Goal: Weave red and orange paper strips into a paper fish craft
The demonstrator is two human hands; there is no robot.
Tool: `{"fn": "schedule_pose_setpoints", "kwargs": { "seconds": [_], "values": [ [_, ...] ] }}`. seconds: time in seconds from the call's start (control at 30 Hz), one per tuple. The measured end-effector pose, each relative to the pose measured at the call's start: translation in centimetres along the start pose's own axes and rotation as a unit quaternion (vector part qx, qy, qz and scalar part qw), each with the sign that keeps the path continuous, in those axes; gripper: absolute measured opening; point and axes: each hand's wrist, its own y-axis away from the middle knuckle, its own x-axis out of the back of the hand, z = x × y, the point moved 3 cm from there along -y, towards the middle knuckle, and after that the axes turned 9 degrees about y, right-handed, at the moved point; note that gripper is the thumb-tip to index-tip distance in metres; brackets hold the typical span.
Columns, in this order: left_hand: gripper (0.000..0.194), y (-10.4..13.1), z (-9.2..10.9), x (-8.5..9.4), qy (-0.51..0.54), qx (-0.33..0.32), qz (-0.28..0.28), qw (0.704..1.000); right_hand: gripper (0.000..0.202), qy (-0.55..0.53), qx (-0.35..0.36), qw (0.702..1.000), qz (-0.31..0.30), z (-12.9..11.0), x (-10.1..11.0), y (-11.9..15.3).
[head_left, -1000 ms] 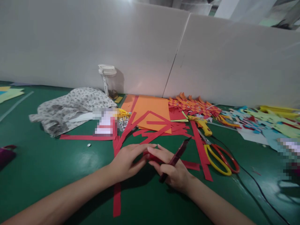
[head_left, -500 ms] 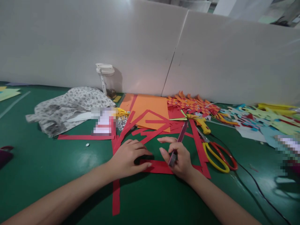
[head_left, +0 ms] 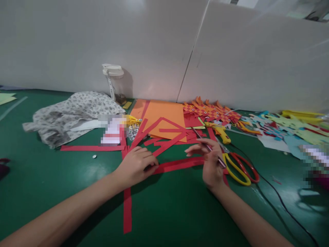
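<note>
Head view: I take the held strip (head_left: 180, 164) of red paper as landmark. At its left end, the left hand (head_left: 138, 164) is curled, fingertips apparently pinched on the paper. At its right end, the right hand (head_left: 212, 163) grips a slim dark pen-like tool (head_left: 208, 147) between bent fingers and thumb, other fingertips parted; I cannot tell whether it also touches the strip. I advise a light pinch at the left, the paper straight, and the tool's tip clear of the surface; thin stock probably creases easily.

Surroundings, left to right. Well left of the held strip, and behind it, lies a patterned cloth (head_left: 79, 109). Just left, a loose strip (head_left: 128, 212) passes beneath the left wrist and may snag. Behind the held strip lies an orange sheet (head_left: 169, 115), with criss-crossed strips (head_left: 171, 144) partly over it. Right of the held strip and behind it lies a yellow glue gun (head_left: 224, 135); nearer, scissors (head_left: 225, 161) rest beside the right hand, where I judge their handles obstruct rightward movement.
</note>
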Motion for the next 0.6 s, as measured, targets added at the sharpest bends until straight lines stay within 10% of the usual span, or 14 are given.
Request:
{"fn": "schedule_pose_setpoints", "kwargs": {
  "seconds": [0.6],
  "values": [
    [0.015,-0.1,-1.0,-0.1,0.047,0.03,-0.006,0.998,0.015,-0.015,-0.144,0.989,0.035,1.7,0.4,-1.0]
  ]
}}
